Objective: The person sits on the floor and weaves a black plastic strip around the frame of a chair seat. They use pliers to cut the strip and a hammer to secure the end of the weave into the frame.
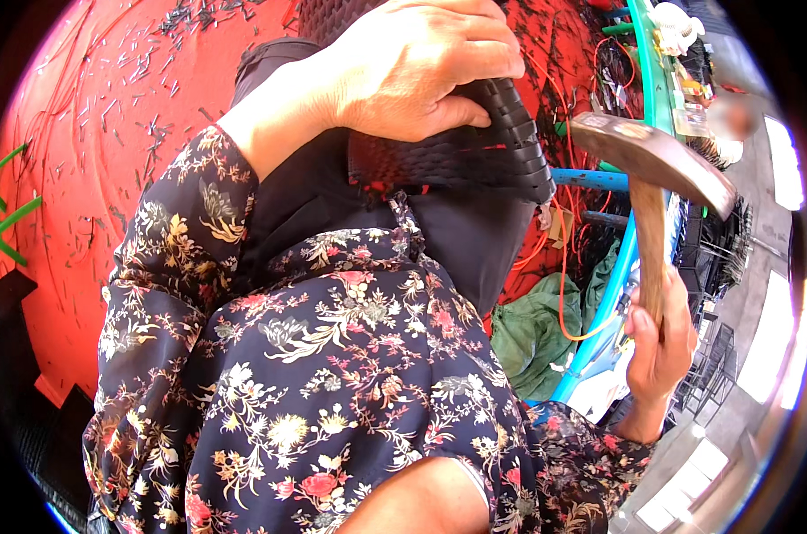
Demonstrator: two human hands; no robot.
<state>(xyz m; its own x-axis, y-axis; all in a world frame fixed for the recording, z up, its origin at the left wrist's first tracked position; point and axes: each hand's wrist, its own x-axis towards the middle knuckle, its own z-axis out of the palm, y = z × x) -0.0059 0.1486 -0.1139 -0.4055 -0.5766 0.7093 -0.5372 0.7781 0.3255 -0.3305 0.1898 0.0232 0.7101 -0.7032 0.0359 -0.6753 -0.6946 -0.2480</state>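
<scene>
A black woven panel (439,160) of flat interlaced strips lies over my lap, its wrapped edge running down on the right. My left hand (421,67) grips its top, with the thumb pressed on the weave and the other fingers curled over. Part of the panel passes out of the picture at the top. To the right, my right hand (661,343) is closed round the wooden handle of a hammer (650,156). The hammer is raised, its worn metal head beside the panel's edge and apart from it.
Short black scraps (145,80) litter the red floor (74,222). A green stool (7,214) stands far left. On the right are a blue-green tubular frame (630,267), an orange cord (563,307) and green cloth (537,338). Another person (728,133) is farther off.
</scene>
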